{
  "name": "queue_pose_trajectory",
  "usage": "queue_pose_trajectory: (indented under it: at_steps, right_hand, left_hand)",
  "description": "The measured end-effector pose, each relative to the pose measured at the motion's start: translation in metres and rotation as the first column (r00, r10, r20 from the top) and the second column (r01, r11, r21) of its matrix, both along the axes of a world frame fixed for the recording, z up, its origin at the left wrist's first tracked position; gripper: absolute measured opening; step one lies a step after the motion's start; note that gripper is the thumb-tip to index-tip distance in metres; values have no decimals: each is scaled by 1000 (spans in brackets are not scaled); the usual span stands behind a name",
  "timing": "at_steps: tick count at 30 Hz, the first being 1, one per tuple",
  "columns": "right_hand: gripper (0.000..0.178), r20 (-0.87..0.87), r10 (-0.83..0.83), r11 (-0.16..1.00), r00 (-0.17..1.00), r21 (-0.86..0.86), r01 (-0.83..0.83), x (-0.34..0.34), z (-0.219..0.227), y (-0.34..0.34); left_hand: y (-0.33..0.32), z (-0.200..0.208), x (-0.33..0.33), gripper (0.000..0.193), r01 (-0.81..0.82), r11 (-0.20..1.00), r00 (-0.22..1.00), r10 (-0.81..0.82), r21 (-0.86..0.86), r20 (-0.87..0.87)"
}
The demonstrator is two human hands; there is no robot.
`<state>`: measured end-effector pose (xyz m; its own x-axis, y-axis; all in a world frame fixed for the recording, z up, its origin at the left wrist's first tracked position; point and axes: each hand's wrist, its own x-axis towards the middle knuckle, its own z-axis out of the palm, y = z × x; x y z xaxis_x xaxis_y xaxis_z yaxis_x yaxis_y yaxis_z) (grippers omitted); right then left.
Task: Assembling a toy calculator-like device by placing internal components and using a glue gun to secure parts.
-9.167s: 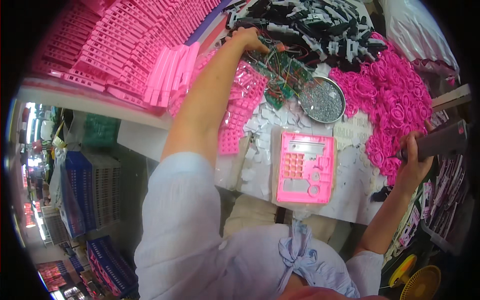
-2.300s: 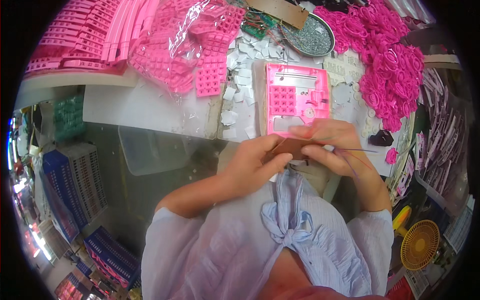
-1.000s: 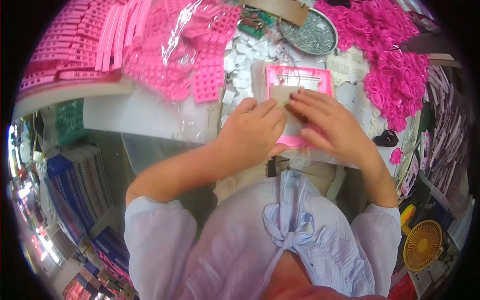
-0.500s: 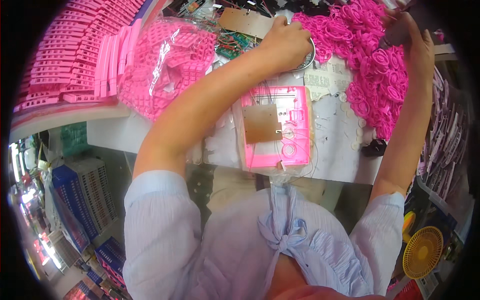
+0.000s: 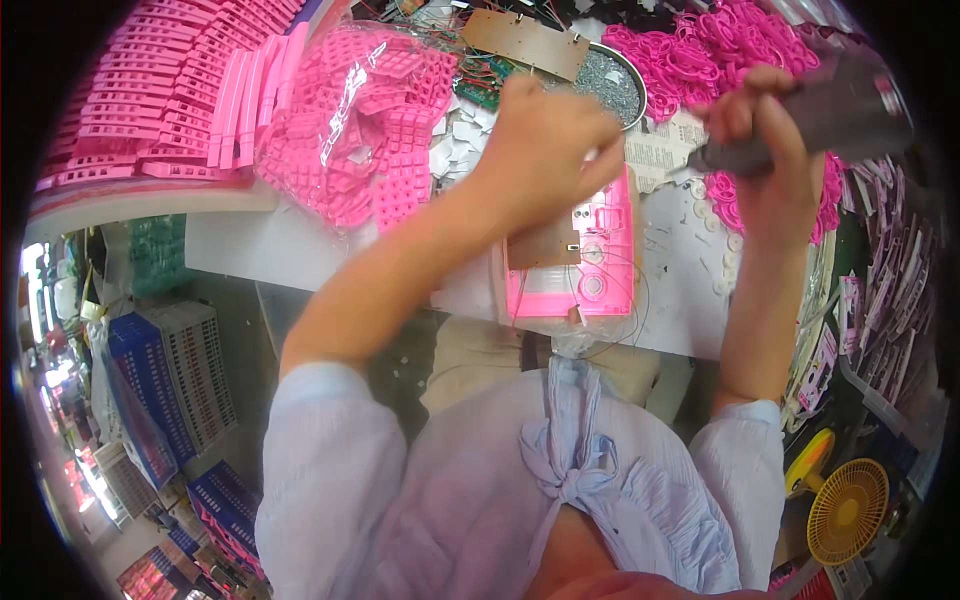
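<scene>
My left hand is above the upper part of a pink plastic casing, its fingers curled together. What they hold, if anything, is too small and blurred to make out. In my right hand is a dark power screwdriver, its tip pointing left toward the casing. The casing lies open on the table, with a brown circuit board and thin wires in it; my left hand hides its upper part. Just beyond that hand stands a round metal dish of small grey screws.
A clear bag of pink keypad pieces lies left, beside stacked pink strips. Pink ring-shaped parts are heaped at the back right. Another brown board rests on wires by the dish. A yellow fan stands lower right.
My left hand has come back from the screw dish to over the casing. My right hand has moved left and nearer with the power screwdriver, which now lies nearly level.
</scene>
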<state>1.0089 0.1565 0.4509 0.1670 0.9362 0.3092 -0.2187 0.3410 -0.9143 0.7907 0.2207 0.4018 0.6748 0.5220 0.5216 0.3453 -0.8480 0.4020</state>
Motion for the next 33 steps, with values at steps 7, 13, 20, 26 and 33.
queue_pose_trajectory:
  at_steps: [7, 13, 20, 26, 33]
  right_hand:
    - [26, -189, 399, 909, 897, 212, -360, -58, 10, -59]
    - [26, -139, 434, 884, 890, 255, -391, -85, 29, -66]
    - [27, -183, 446, 888, 876, 216, -407, -94, 23, -63]
    - [24, -143, 416, 905, 898, 162, -394, -89, 18, -59]
    - [19, -127, 363, 919, 923, 212, -332, -71, -15, -38]
  left_hand:
    - [-106, -16, -64, 9, 146, 773, 942, 82, -617, 325]
    - [-115, -33, -67, 17, 155, 884, 885, 74, -441, 459]
    - [-112, -45, -72, 23, 196, 912, 859, 18, -361, 511]
    - [-103, -32, -77, 21, 64, 971, 940, 19, -231, 340]
    - [-85, -42, -86, 17, -25, 999, 996, 23, -26, -82]
